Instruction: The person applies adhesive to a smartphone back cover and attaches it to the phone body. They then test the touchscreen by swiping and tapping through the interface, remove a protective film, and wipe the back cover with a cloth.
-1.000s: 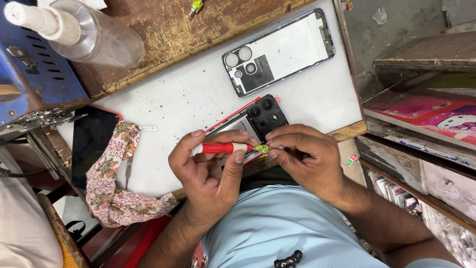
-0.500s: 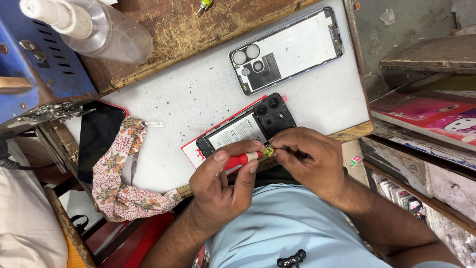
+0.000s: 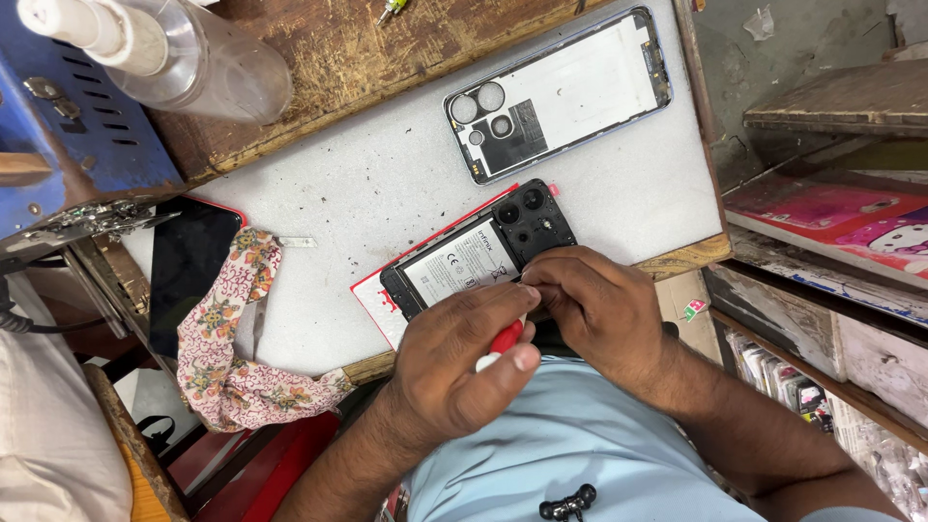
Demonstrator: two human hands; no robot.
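Opened phone (image 3: 478,253), battery exposed, lies centre frame with long axis running lower-left to upper-right, just above both hands; left hand (image 3: 454,362) grips red-handled screwdriver (image 3: 505,340), right hand (image 3: 590,304) fingertips pinched at phone's lower edge.

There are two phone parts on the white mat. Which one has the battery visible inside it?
The opened phone under the hands shows the battery, a white-labelled block beside its black camera module. The other, the detached back cover farther up the mat, is an empty shell with camera holes.
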